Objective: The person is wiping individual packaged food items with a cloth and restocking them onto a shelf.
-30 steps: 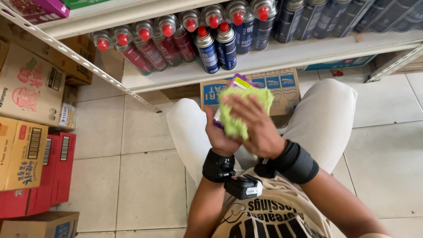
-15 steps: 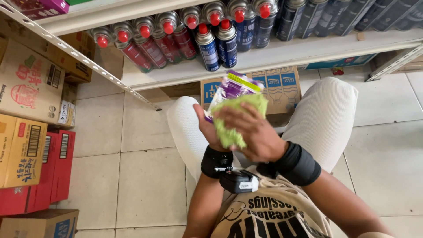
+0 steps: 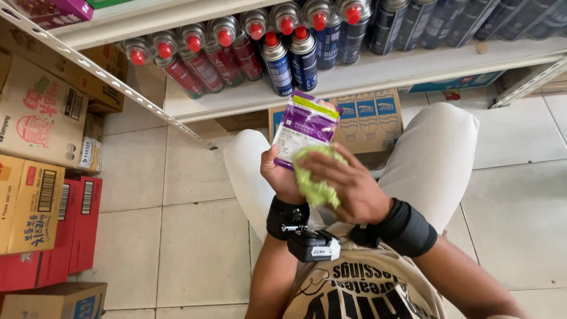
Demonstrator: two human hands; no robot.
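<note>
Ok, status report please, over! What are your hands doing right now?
Left hand grips purple packet. Right hand presses green cloth against packet's lower part. Nothing blocking; shelf of gas canisters just ahead.

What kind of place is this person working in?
Probably a small shop or its stockroom. A metal shelf holds rows of gas canisters, and stacked cartons stand on the tiled floor.
</note>
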